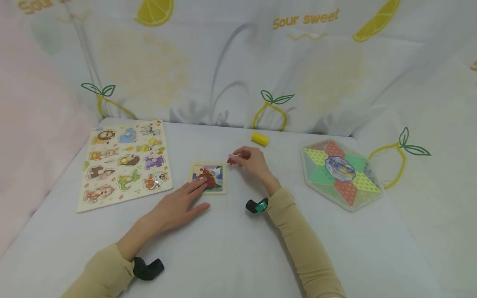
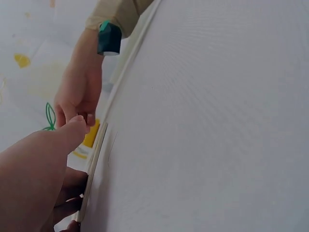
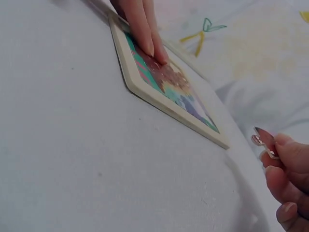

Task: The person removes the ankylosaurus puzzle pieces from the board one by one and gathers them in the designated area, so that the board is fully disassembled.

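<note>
A small square jigsaw puzzle (image 1: pixel 218 191) in a pale wooden frame lies on the white table, showing a reddish-brown dinosaur-like figure. My left hand (image 1: pixel 182 205) rests its extended fingertips on the picture, covering part of its lower left. Just right of the frame, my right hand (image 1: pixel 253 162) pinches a small puzzle piece (image 1: pixel 231 160) between thumb and fingers. In the right wrist view the piece (image 3: pixel 264 140) is dark red with a knobbed outline, held up apart from the puzzle (image 3: pixel 169 105). The left wrist view shows the frame only edge-on.
A yellow cylinder (image 1: pixel 260 139) lies behind the right hand. At the left is a large animal peg board (image 1: pixel 126 165); at the right, a hexagonal star-patterned game board (image 1: pixel 340 174). A lemon-print cloth (image 1: pixel 231 62) hangs behind the table.
</note>
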The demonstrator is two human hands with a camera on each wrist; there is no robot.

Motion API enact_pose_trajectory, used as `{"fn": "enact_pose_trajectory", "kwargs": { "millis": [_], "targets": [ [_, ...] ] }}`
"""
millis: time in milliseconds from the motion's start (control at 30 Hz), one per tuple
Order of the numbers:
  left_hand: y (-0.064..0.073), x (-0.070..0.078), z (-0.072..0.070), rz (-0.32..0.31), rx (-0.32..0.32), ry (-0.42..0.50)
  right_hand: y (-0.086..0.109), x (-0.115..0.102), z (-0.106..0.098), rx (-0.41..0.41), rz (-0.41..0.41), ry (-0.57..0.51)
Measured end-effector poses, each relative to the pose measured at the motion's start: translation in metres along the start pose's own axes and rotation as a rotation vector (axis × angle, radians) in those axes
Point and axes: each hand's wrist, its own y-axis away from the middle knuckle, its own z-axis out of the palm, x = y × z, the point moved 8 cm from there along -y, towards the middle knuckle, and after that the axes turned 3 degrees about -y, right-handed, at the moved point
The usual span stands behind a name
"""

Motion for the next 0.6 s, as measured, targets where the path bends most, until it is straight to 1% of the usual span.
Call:
{"fn": "enact_pose_trajectory", "kwargs": {
  "millis": [200, 367, 467, 600],
  "targets": [
    [-0.0023, 0.0022, -0.0027, 0.022, 0.018, -0.008, -0.0019, 0.004, -0.0057, -0.047, 0.021, -0.01],
    [-0.0013, 0.0014, -0.0016, 0.025, 0.016, -0.038, -0.0008, 0.0062, -0.0059, -0.08, 0.052, 0.013],
    [-0.0001, 0.0019, -0.0012, 0.023, 0.014, -0.053, 0.0007, 0.0075, -0.0045, -0.102, 0.061, 0.054],
    [0.0002, 0.0028, -0.0009, 0.028, 0.019, -0.064, 0.0017, 0.007, -0.0023, -0.125, 0.032, 0.149]
  ]
}}
